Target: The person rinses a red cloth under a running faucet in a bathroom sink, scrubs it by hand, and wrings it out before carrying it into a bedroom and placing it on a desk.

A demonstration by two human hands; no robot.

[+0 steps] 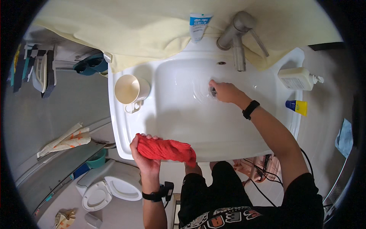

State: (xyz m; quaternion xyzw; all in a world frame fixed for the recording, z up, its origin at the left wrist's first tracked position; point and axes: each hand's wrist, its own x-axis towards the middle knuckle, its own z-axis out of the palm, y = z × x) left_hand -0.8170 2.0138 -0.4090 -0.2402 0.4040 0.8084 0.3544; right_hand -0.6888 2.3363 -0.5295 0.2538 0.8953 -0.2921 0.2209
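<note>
My left hand (146, 159) grips a bunched red cloth (166, 149) over the front left rim of the white sink (183, 129). Down in the basin, my right hand (225, 92) is closed over the metal drain (213, 91), its thumb and fingers curled at the drain's edge. Whether those fingers pinch a stopper is hidden. Ripples of shallow water surround the drain. Behind and to the right of that hand stands the metal faucet (237, 34).
A cream mug (127, 89) sits on the left ledge. A white and blue tube (198, 28) stands at the back. A pump bottle (295, 78) and a yellow and blue tube (296, 107) lie along the right rim. Below left is a toilet (110, 189).
</note>
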